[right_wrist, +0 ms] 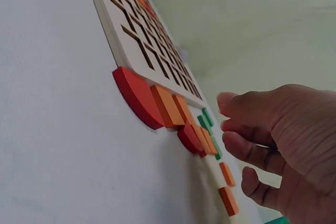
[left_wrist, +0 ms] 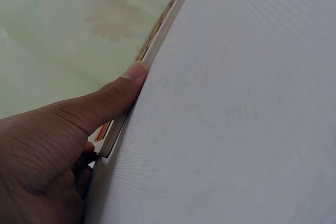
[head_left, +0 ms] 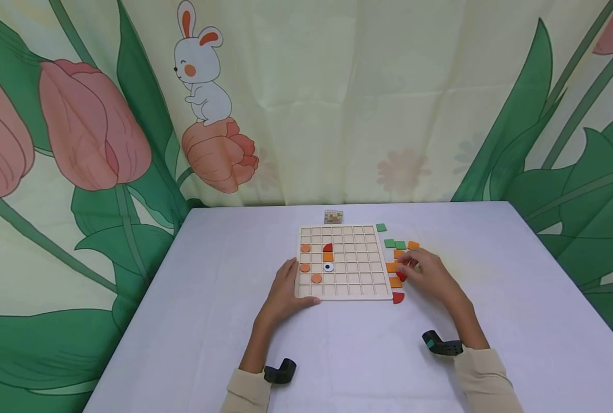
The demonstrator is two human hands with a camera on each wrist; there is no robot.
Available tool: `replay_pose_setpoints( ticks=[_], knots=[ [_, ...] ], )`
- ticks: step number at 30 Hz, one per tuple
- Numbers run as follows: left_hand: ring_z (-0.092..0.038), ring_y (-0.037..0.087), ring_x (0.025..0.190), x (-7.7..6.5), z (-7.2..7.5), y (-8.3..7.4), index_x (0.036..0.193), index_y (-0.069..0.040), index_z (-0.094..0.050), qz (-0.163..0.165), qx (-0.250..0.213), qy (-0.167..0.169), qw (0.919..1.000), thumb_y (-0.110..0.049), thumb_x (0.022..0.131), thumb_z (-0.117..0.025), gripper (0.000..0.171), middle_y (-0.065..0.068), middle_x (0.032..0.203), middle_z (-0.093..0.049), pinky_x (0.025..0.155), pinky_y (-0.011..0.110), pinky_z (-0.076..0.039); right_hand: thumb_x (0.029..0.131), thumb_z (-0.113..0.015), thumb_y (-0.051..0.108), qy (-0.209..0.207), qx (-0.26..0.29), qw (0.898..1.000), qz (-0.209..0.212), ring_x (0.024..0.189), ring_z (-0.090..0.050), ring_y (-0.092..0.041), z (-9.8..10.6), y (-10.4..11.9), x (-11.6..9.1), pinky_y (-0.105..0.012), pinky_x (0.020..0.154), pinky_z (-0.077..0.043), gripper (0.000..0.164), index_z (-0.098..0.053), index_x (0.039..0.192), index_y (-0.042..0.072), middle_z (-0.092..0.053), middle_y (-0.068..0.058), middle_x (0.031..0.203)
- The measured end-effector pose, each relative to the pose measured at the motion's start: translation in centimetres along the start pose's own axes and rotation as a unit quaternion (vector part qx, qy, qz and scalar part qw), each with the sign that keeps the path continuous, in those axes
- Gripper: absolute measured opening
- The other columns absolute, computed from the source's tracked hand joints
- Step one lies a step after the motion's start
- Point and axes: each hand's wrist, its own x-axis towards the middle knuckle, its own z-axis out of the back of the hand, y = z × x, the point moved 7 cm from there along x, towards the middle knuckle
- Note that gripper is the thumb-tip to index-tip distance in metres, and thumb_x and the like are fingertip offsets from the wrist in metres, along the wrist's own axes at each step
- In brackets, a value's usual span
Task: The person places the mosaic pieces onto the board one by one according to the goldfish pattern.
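Between the two hands: one wooden grid board (head_left: 355,276) on the white worktop (head_left: 208,321), its near corner spanned by the left hand (head_left: 284,289), thumb along the near edge, fingers at the side. Seated in it, right of that hand: three orange discs (head_left: 305,267), one orange square (head_left: 328,257), one black-dotted white disc (head_left: 328,267). Right hand (head_left: 430,275): loosely bent, visibly unloaded, above orange tiles (head_left: 395,282). Beyond it: green tiles (head_left: 390,243).

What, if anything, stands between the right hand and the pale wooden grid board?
Flat orange squares and red quarter-rounds lie along the right edge of the board, near the right hand; nothing taller visibly blocks the way.
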Motion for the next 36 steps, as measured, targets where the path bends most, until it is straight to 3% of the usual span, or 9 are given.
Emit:
replay_pose_setpoints(
  ticks=[3, 10, 19, 29, 36],
  knots=[
    [-0.028, 0.039, 0.159, 0.0, 0.0, 0.0, 0.168, -0.001, -0.024, -0.001, -0.002, -0.001, 1.0000, -0.038, 0.077, -0.095, 0.121, 0.018, 0.172, -0.030, 0.129, 0.057, -0.032, 0.097, -0.077, 0.012, 0.012, -0.006, 1.000, -0.014, 0.093, -0.060, -0.025, 0.2, -0.7, -0.1, -0.020, 0.075, -0.054, 0.022, -0.075, 0.113, -0.003, -0.069, -0.014, 0.101],
    [-0.028, 0.037, 0.159, 0.1, 0.0, 0.0, 0.169, -0.003, -0.024, 0.002, -0.005, -0.001, 1.0000, -0.039, 0.077, -0.095, 0.121, 0.016, 0.172, -0.030, 0.129, 0.057, -0.033, 0.096, -0.076, 0.009, 0.056, -0.014, 0.998, -0.039, 0.094, -0.059, -0.024, 0.0, -2.1, -0.2, -0.036, 0.085, -0.059, 0.021, -0.073, 0.113, -0.003, -0.068, -0.014, 0.103],
    [-0.028, 0.037, 0.160, 0.4, 0.2, -0.1, 0.169, -0.004, -0.024, 0.005, -0.002, -0.002, 1.0000, -0.037, 0.077, -0.094, 0.120, 0.016, 0.172, -0.030, 0.130, 0.056, -0.032, 0.094, -0.079, 0.011, 0.072, -0.013, 0.997, -0.030, 0.094, -0.058, -0.024, -0.2, -2.1, 0.1, -0.024, 0.078, -0.055, 0.027, -0.073, 0.117, -0.001, -0.067, -0.013, 0.105],
    [-0.029, 0.037, 0.158, 0.3, 0.1, -0.1, 0.169, -0.007, -0.026, -0.001, -0.008, -0.003, 1.0000, -0.037, 0.076, -0.095, 0.120, 0.015, 0.171, -0.032, 0.127, 0.059, -0.035, 0.094, -0.078, 0.013, 0.073, -0.013, 0.996, -0.052, 0.097, -0.057, -0.025, -0.8, -2.3, -0.1, -0.034, 0.084, -0.057, 0.019, -0.072, 0.109, 0.001, -0.063, -0.013, 0.104],
    [-0.030, 0.038, 0.158, 0.0, 0.0, -0.1, 0.168, -0.005, -0.026, 0.001, -0.006, -0.002, 1.0000, -0.036, 0.076, -0.095, 0.119, 0.016, 0.171, -0.031, 0.127, 0.060, -0.035, 0.093, -0.081, 0.016, 0.060, -0.033, 0.995, -0.067, 0.091, -0.058, -0.025, -0.7, -2.8, -0.4, -0.031, 0.079, -0.056, 0.024, -0.071, 0.107, 0.000, -0.064, -0.011, 0.096]
  ],
)
